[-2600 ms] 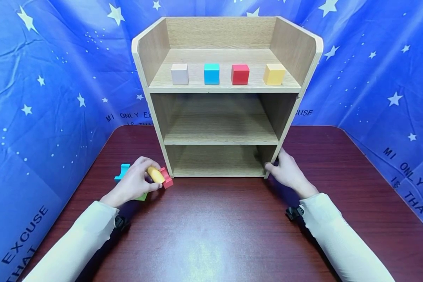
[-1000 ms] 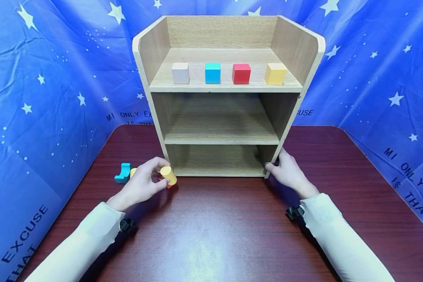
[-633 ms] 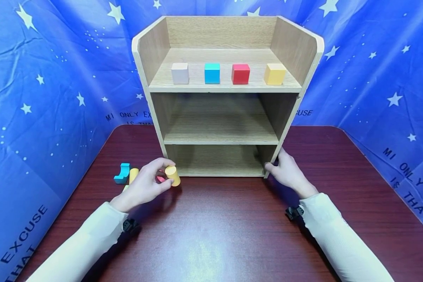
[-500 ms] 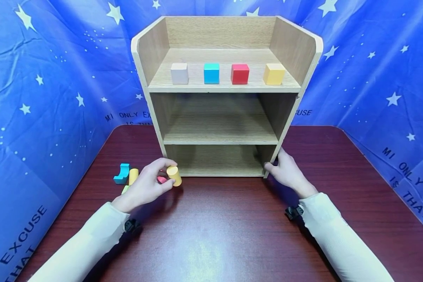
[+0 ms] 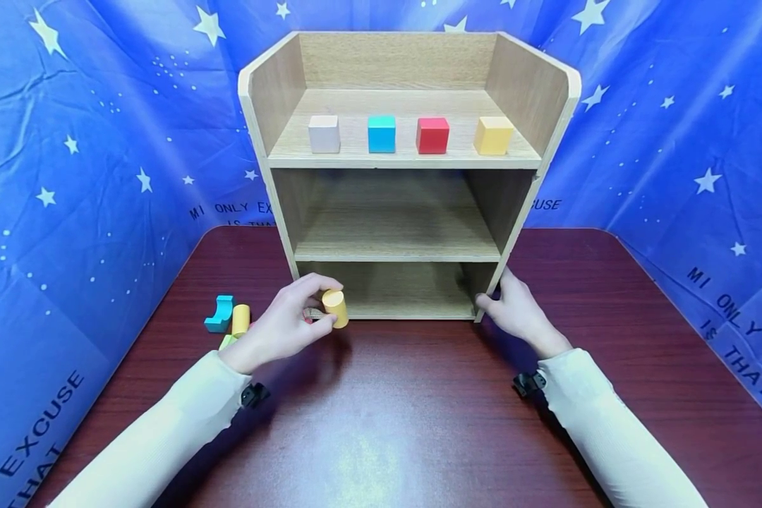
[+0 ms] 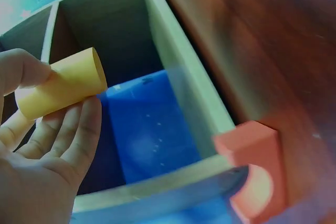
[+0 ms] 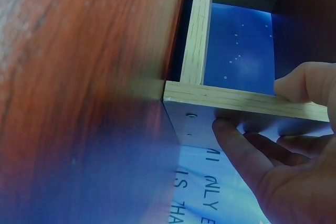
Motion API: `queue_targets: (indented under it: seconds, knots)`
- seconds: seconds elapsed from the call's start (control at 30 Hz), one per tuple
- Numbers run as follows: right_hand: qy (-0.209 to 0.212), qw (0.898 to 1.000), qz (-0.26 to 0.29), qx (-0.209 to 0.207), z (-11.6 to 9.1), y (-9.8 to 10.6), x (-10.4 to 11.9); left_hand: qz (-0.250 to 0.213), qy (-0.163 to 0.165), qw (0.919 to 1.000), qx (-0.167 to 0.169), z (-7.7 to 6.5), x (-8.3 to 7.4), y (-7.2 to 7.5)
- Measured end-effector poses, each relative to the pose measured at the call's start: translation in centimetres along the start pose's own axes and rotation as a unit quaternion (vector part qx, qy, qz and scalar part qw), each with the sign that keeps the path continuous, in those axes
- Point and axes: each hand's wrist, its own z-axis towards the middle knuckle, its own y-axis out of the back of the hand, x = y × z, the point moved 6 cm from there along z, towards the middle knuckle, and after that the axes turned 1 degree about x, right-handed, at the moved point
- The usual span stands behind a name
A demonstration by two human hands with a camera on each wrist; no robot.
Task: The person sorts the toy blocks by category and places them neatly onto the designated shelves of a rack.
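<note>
A star-printed blue curtain [image 5: 648, 141] hangs behind a reddish-brown table [image 5: 432, 402].

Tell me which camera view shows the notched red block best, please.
The left wrist view: the notched red block appears large, its notch clear. The head view shows only bits behind the left grip; the right wrist view, nothing.

Black capitals [image 5: 42, 421] stand on the blue star-printed cloth [image 5: 95, 204]. At eight o'clock in the head view they spell "EXCUSE" over "THAT"; between nine and ten, "MI ONLY EX" over "IS THA", cut off by the shelf unit [image 5: 396, 62]; between two and three, "USE"; past three, "MI ONLY" over "IS THAT". The right wrist view gives "MI ONLY E" and "IS THA" at five o'clock.
</note>
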Motion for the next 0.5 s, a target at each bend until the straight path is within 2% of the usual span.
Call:
queue_targets:
  seconds: [0.03,0.07,0.27,0.5]
  knots:
    - [0.000,1.000,0.000,0.000,0.0,0.0,0.0,-0.004,-0.010,0.9999,0.000,0.3,-0.7,0.1]
    - [0.000,1.000,0.000,-0.001,0.0,0.0,0.0,-0.003,-0.019,0.9998,0.000,0.7,-0.7,-0.1]
    - [-0.003,1.000,-0.003,-0.002,0.0,0.1,0.1,0.012,-0.049,0.9987,0.003,2.2,1.0,-0.8]
    - [-0.006,1.000,-0.003,0.001,-0.1,0.0,0.0,0.010,-0.087,0.9961,-0.002,4.3,-0.8,-0.9]
